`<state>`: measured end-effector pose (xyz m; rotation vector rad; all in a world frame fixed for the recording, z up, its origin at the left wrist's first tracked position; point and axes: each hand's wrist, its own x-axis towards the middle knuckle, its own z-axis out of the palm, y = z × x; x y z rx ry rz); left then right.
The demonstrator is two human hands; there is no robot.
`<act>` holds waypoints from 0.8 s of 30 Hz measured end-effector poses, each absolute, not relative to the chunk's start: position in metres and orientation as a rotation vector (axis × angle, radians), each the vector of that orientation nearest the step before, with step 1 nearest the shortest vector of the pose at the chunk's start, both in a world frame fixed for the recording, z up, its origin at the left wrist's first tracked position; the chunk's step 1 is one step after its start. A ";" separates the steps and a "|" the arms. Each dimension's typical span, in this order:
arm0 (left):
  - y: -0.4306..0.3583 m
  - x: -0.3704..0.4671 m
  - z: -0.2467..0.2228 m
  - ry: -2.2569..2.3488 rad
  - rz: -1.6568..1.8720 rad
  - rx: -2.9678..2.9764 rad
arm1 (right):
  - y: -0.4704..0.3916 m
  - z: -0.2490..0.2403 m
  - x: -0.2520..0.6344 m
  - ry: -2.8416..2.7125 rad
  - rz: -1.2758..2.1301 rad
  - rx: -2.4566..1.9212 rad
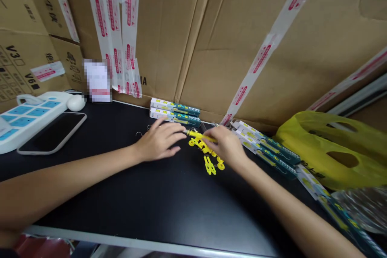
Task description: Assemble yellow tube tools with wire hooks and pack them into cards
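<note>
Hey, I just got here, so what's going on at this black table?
A person is working with both bare hands over the black table. The right hand holds a slim yellow tool-like piece, and the left hand is at its other end. Small yellow parts lie beneath and beside the right hand. Printed boxes stand along the cardboard wall, and a phone lies by the power strip on the left.

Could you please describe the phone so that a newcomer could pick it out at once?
On the black table, go to the left side of the view, where a white power strip with blue sockets lies. The phone lies flat just right of it. Unlike the strip and the round white object, it shows a dark screen in a pale rim.
</note>
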<state>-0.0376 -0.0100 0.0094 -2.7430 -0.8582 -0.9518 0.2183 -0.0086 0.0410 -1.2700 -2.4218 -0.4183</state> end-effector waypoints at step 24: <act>-0.041 -0.012 -0.004 -0.488 -0.531 -2.760 | -0.057 -0.005 0.200 -2.287 0.361 -0.773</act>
